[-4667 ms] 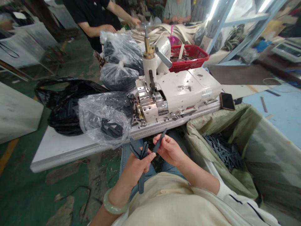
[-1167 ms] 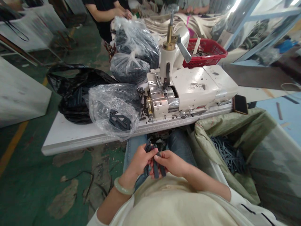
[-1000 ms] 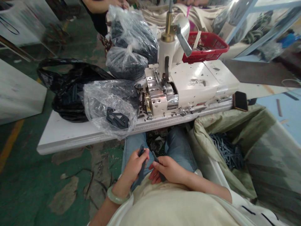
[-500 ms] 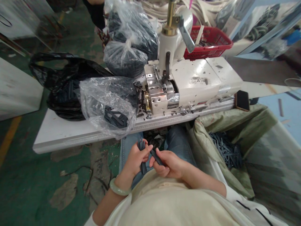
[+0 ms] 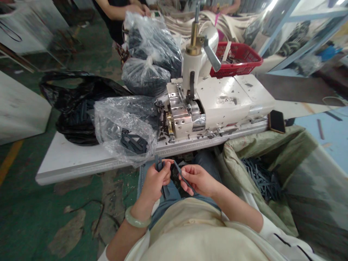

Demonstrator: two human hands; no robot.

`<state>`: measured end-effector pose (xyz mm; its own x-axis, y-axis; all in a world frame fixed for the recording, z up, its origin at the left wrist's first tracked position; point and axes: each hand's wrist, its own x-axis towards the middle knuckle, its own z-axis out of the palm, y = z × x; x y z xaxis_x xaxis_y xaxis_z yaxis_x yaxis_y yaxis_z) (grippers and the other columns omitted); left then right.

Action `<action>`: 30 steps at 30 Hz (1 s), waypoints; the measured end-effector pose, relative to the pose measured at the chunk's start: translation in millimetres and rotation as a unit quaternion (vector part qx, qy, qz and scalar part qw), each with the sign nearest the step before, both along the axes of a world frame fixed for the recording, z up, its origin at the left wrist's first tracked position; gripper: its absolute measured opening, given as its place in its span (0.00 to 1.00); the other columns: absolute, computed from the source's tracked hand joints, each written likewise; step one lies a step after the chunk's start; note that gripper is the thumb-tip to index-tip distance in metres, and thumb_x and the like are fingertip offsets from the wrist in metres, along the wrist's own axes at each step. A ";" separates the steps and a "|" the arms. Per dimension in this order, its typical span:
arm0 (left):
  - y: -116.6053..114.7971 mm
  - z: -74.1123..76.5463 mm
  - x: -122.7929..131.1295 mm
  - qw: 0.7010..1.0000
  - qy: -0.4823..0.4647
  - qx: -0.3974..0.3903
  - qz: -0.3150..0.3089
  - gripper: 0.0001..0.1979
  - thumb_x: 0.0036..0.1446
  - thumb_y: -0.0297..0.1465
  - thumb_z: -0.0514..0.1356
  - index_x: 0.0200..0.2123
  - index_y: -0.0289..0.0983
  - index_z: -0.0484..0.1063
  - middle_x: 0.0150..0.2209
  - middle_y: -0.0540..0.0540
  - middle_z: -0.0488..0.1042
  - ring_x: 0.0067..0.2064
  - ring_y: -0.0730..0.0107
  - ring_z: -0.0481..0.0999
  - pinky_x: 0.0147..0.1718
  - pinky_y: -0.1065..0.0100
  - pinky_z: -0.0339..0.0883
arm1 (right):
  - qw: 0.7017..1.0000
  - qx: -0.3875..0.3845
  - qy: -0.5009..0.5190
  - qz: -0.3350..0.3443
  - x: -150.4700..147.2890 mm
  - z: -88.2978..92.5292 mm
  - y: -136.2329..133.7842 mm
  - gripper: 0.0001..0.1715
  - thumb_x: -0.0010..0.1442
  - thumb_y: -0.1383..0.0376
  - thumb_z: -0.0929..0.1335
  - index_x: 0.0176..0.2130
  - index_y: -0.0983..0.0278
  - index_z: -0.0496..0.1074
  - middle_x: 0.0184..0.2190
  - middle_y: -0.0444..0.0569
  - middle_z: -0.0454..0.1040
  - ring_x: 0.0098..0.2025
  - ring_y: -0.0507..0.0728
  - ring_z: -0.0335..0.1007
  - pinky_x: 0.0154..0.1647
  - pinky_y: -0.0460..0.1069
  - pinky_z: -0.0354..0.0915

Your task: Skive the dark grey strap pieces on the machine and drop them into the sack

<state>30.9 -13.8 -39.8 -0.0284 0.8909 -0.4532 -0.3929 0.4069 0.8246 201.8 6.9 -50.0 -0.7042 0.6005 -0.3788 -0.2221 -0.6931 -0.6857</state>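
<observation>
Item: left hand [image 5: 156, 179], fingers closed round a bundle of dark strips [image 5: 165, 191]; count unclear, perhaps three. Item: right hand [image 5: 201, 180], thumb and forefinger pinching one strip [image 5: 178, 170], which since half a second ago has been drawn clear of the bundle, so separation looks complete. Both sit over my lap, just near of the table [image 5: 70, 159]. Far: three clear bags [image 5: 122, 123], one machine [image 5: 217, 98]. Right: one sack [image 5: 272, 145].

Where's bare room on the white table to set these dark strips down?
Free for the strips: the table front-left corner, bordered by the black bag and clear bag. Crowded: tied bags behind, scraps along the edge before the machine.
</observation>
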 end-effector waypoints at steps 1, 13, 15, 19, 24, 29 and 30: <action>1.2 1.9 -2.1 1.000 -0.006 0.000 0.014 0.16 0.51 0.40 0.66 0.36 0.33 0.72 0.17 0.60 0.50 0.17 0.84 0.47 0.13 0.80 0.43 | 0.996 0.074 -0.048 -0.034 -0.3 5.1 13.9 0.19 0.58 0.51 0.69 0.32 0.65 0.67 0.18 0.40 0.69 0.14 0.46 0.57 0.14 0.42 0.50; -9.4 -5.2 -20.7 0.997 -0.038 -0.042 0.055 0.14 0.48 0.37 0.69 0.31 0.33 0.72 0.17 0.61 0.49 0.17 0.86 0.45 0.13 0.82 0.41 | 0.919 0.157 -0.129 -0.338 -10.5 30.9 133.8 0.20 0.47 0.54 0.74 0.22 0.65 0.66 0.11 0.37 0.61 0.11 0.44 0.48 0.10 0.42 0.41; -9.6 -6.7 -22.9 0.996 -0.037 -0.049 0.057 0.15 0.47 0.37 0.70 0.31 0.33 0.71 0.17 0.61 0.49 0.16 0.87 0.45 0.13 0.82 0.41 | 0.917 0.141 -0.123 -0.352 -12.1 31.9 135.1 0.19 0.48 0.56 0.73 0.21 0.65 0.66 0.11 0.37 0.61 0.11 0.43 0.47 0.10 0.42 0.41; -8.1 -6.1 -22.2 0.997 -0.039 -0.052 0.046 0.15 0.47 0.37 0.70 0.31 0.33 0.71 0.18 0.61 0.49 0.16 0.87 0.45 0.13 0.82 0.41 | 0.915 0.123 -0.111 -0.368 -13.4 36.8 139.2 0.16 0.51 0.59 0.72 0.22 0.66 0.66 0.11 0.37 0.61 0.12 0.43 0.48 0.11 0.42 0.42; -8.0 -6.2 -17.4 0.997 -0.051 -0.050 0.031 0.15 0.48 0.37 0.69 0.31 0.33 0.71 0.18 0.61 0.49 0.16 0.87 0.45 0.12 0.82 0.41 | 0.876 0.155 -0.138 -0.436 -0.1 38.4 137.9 0.19 0.52 0.54 0.71 0.24 0.65 0.65 0.12 0.36 0.60 0.12 0.44 0.48 0.12 0.43 0.44; -9.2 -9.6 -14.1 0.996 -0.064 -0.059 0.007 0.15 0.50 0.38 0.68 0.32 0.34 0.70 0.18 0.61 0.50 0.16 0.87 0.46 0.12 0.83 0.41 | 0.684 0.388 -0.397 -0.474 42.3 26.4 102.7 0.18 0.61 0.53 0.66 0.29 0.63 0.70 0.19 0.45 0.70 0.20 0.51 0.64 0.22 0.47 0.62; -8.8 -10.2 -12.9 0.996 -0.070 -0.062 -0.002 0.15 0.51 0.38 0.68 0.32 0.34 0.70 0.18 0.60 0.50 0.17 0.87 0.46 0.12 0.83 0.41 | 0.618 0.456 -0.445 -0.461 51.8 22.5 93.1 0.16 0.61 0.54 0.65 0.31 0.63 0.72 0.22 0.48 0.74 0.24 0.54 0.69 0.28 0.49 0.66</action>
